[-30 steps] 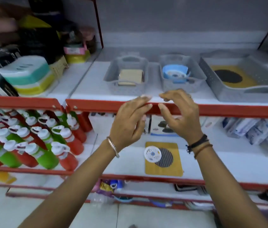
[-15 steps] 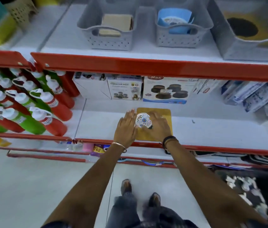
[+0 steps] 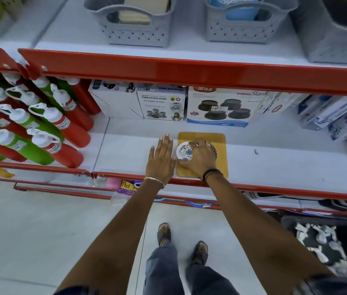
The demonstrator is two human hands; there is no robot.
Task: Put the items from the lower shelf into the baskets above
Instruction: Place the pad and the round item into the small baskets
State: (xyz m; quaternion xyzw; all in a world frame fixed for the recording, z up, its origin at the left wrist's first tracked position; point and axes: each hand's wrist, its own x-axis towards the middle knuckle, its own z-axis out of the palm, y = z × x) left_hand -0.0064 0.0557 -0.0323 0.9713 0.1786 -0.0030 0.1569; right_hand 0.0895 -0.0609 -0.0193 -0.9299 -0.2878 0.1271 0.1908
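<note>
Since a moment ago the right hand (image 3: 198,158) has curled further over the round patterned white disc (image 3: 183,151) on the flat yellow mat (image 3: 215,139) on the lower shelf (image 3: 275,165), grasping it, while the left hand (image 3: 161,159) lies flat, fingers spread, empty, beside the mat.

Bright, even shop light; wide-angle warp.
Sharp around the right hand (image 3: 198,158) and left hand (image 3: 161,159); soft, bent and smeared far left, above and far right. Faint glare on the red shelf edge (image 3: 168,70) above; weak shadows.
</note>
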